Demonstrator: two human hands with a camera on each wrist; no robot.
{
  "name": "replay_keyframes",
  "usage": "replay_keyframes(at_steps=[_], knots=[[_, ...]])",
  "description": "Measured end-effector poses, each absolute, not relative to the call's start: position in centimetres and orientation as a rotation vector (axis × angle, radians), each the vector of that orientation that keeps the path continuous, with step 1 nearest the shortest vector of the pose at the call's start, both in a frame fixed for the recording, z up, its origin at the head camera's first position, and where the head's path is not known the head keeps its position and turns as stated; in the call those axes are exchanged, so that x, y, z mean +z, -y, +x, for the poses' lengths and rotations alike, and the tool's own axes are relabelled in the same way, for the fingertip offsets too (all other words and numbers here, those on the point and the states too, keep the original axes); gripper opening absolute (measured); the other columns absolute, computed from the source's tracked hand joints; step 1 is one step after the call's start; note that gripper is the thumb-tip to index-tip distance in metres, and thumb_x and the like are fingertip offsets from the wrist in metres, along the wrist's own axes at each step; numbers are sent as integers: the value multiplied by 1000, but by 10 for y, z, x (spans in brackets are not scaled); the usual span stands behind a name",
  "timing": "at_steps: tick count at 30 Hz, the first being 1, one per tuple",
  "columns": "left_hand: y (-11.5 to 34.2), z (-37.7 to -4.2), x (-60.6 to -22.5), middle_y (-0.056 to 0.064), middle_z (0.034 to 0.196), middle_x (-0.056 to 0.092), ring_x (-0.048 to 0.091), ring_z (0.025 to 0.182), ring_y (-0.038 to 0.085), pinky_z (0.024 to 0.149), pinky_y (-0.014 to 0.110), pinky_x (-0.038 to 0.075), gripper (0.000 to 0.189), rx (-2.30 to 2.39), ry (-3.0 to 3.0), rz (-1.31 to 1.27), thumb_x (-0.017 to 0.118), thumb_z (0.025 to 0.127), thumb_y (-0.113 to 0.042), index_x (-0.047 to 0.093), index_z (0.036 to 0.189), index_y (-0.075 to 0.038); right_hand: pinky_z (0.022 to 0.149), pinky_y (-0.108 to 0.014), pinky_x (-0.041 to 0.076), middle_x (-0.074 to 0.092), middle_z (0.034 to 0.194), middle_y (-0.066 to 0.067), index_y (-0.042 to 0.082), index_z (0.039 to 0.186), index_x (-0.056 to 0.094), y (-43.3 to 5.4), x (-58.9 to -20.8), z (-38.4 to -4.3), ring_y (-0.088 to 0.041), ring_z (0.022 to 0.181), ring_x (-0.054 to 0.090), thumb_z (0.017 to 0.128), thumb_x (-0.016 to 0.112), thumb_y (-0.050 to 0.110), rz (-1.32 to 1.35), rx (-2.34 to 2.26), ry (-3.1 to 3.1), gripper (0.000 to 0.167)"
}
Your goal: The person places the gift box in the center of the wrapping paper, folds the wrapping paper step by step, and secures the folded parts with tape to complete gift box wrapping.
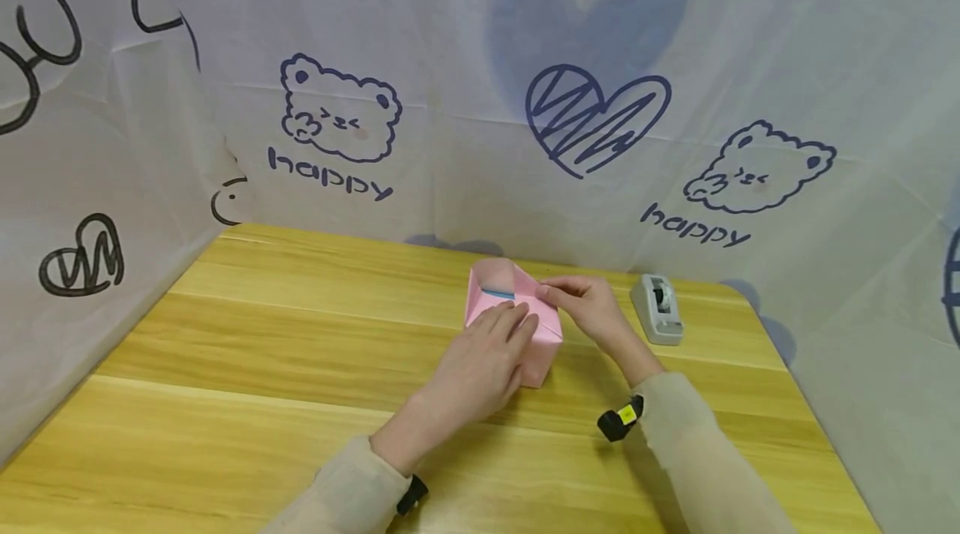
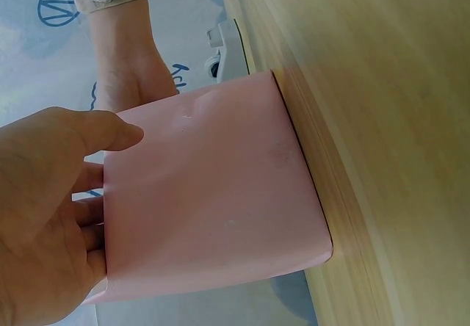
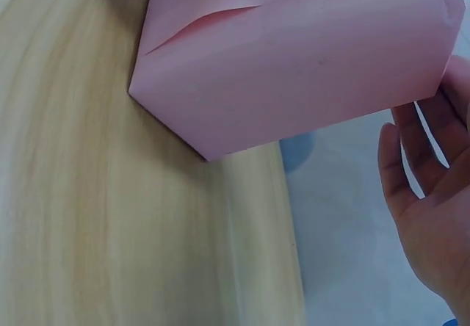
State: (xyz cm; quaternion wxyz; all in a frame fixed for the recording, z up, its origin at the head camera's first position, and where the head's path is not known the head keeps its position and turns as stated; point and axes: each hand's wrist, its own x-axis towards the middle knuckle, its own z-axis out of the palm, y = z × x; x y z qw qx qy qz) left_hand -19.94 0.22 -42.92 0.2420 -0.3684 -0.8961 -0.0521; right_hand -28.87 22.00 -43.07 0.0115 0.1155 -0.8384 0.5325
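Note:
A pink paper-wrapped box (image 1: 540, 359) stands on the table, its top end partly unfolded. At the far side a paper flap (image 1: 495, 274) stands up, and a strip of blue shows inside the opening. My left hand (image 1: 480, 359) lies across the top with its fingers on the near folded flap, while its thumb (image 2: 121, 131) rests against the side facing me. With thumb and index finger, my right hand (image 1: 592, 309) pinches the paper at the right top edge. In the right wrist view its other fingers (image 3: 418, 150) extend beside the box, and a crease gapes along the paper's side.
A grey tape dispenser (image 1: 658, 309) with a roll in it sits right of the box, near the table's back right. The wooden table (image 1: 262, 334) meets a white printed cloth (image 1: 450, 142) along its back edge. Another cloth hangs on the left.

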Motion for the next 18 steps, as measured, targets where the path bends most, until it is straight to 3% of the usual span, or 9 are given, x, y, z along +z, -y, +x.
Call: replay_keyframes(at_steps=[18], knots=[[-2, -198, -428, 17, 143, 58, 53, 136, 31, 120, 40, 39, 54, -128, 2459, -1003, 70, 96, -24, 57, 143, -1, 98, -31, 52, 76, 120, -14, -1, 121, 76, -216, -427, -295, -24, 112, 66, 99, 74, 25, 273, 1757, 2629, 34]])
